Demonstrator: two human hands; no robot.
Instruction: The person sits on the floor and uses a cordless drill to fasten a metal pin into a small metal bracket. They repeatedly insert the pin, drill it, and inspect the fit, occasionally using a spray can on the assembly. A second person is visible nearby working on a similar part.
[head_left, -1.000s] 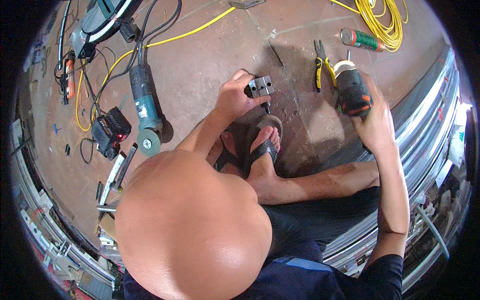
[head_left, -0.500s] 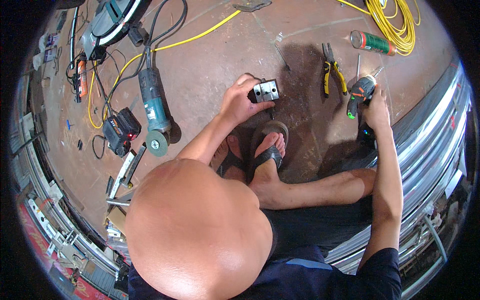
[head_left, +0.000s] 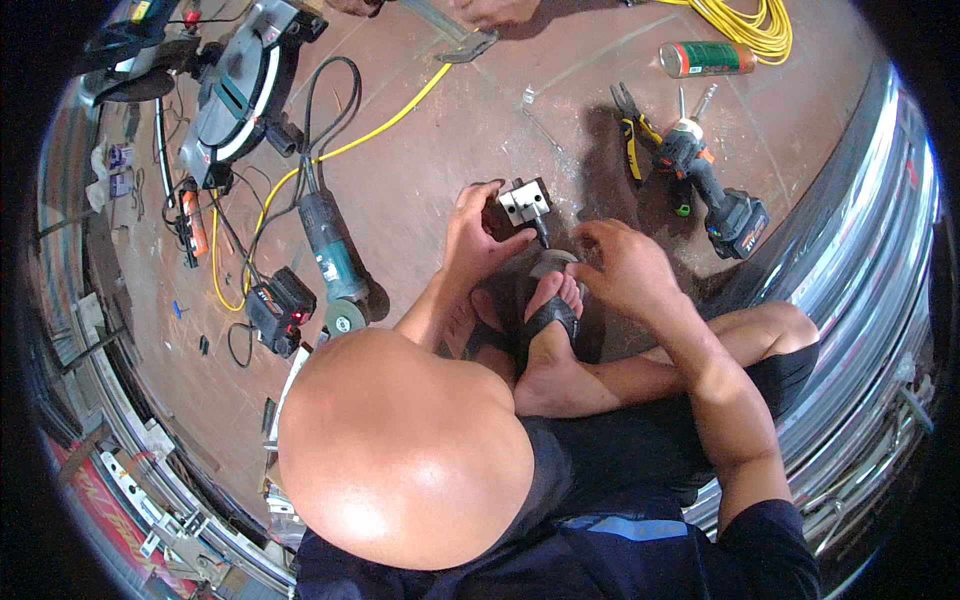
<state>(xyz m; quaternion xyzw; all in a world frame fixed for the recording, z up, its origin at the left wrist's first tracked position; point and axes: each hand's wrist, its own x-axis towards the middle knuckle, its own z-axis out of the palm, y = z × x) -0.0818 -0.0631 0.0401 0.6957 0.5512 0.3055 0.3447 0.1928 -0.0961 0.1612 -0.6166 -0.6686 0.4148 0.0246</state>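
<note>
My left hand (head_left: 472, 240) has thumb and fingers curved around a small silver metal block (head_left: 522, 203) with round holes in its face. A dark pin or bolt (head_left: 542, 233) sticks out from the block toward my feet. To the right of the block, my right hand (head_left: 632, 268) hovers with fingers bent and apart, holding nothing. On the floor beyond it lies a cordless drill (head_left: 690, 165), its battery (head_left: 738, 225) toward me. Yellow-and-black pliers (head_left: 632, 135) lie just left of the drill.
An angle grinder (head_left: 328, 250), a battery pack (head_left: 280, 310) and a miter saw (head_left: 240, 95) stand to the left. Long shiny metal profiles (head_left: 870, 290) line the right. A green can (head_left: 708, 59) and coiled yellow hose (head_left: 760, 25) lie far off. Another person's hands (head_left: 498, 10) show at the top.
My right hand has let go of the drill, now lying on the floor, and moved left toward the block. The block has tilted in my left hand. Another person's hands have appeared at the top.
</note>
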